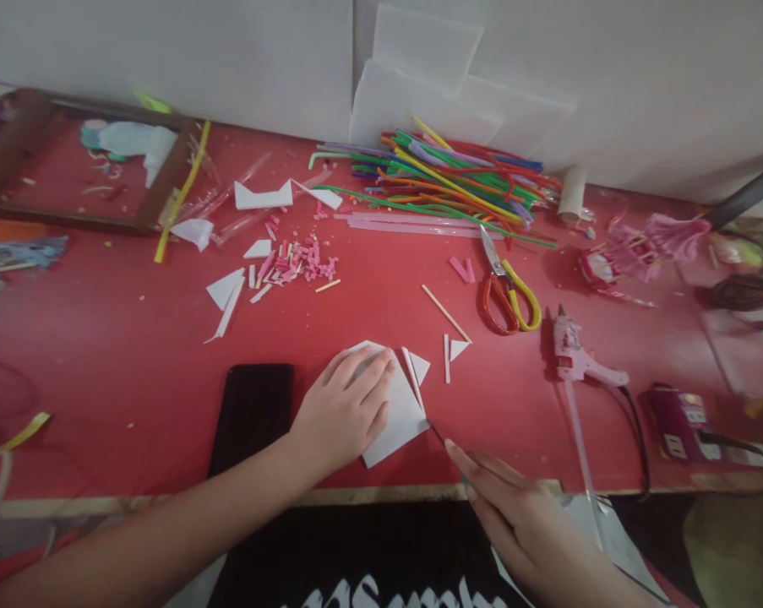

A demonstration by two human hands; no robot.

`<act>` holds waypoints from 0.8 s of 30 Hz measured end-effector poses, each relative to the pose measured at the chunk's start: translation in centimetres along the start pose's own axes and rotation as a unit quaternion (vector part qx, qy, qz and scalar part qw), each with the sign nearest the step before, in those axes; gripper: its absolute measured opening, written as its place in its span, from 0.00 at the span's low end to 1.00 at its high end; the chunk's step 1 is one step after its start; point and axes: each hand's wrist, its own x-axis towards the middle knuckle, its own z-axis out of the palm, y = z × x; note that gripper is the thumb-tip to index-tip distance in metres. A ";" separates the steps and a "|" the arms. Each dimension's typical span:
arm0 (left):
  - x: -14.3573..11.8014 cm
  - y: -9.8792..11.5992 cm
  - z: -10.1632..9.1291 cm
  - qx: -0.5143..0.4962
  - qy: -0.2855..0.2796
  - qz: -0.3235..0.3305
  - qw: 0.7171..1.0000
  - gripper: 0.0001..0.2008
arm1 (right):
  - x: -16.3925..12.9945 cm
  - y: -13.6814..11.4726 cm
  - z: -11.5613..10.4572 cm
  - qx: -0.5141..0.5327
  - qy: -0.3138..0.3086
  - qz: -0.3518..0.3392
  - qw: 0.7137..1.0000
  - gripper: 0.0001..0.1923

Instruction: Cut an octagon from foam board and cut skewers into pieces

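The left hand (346, 409) lies flat, fingers spread and pressed down, on a white foam sheet piece (397, 414) near the front edge of the red table (133, 371), about midway along it. The sheet sits like a tilted diamond: one corner points toward the back wall, the opposite one toward the front edge, so its long axis runs roughly back to front with a slight lean to the right. The right hand (514, 515) comes in from the front right corner, fingers drawn together in a pinch around a thin dark blade tool (437, 432) whose tip touches the sheet's right edge; the tool's shaft slants from the hand up and left toward the sheet.

Just right of that edge lie narrow white foam offcuts (448, 355), a strip and small triangles, with a thin wooden stick (445, 312) behind them lying diagonally. A black phone (251, 414) lies flat just left of the left wrist, close to the front edge. Further right, orange and yellow handled scissors (504, 291) rest with blades pointing to the back, and a pink glue gun (574, 350) lies beside them with its cord trailing off the front edge. A bundle of coloured pipe cleaners (450, 181) stretches along the back edge. Bare red table opens to the left of the phone and between sheet and scissors
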 end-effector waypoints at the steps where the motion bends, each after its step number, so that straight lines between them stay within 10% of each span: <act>1: 0.0 -0.1 0.0 -0.003 -0.001 -0.003 1.000 0.21 | -0.1 0.2 -0.7 -0.002 -0.016 0.007 1.000 0.26; 6: -0.1 -0.6 -0.7 -0.017 -0.021 -0.023 0.999 0.21 | 0.2 1.4 -4.8 0.010 -0.116 0.005 0.993 0.24; 24: -0.4 -4.5 -4.5 -0.065 -0.190 0.032 0.979 0.35 | 5.4 3.4 -3.0 0.059 0.164 0.002 0.985 0.23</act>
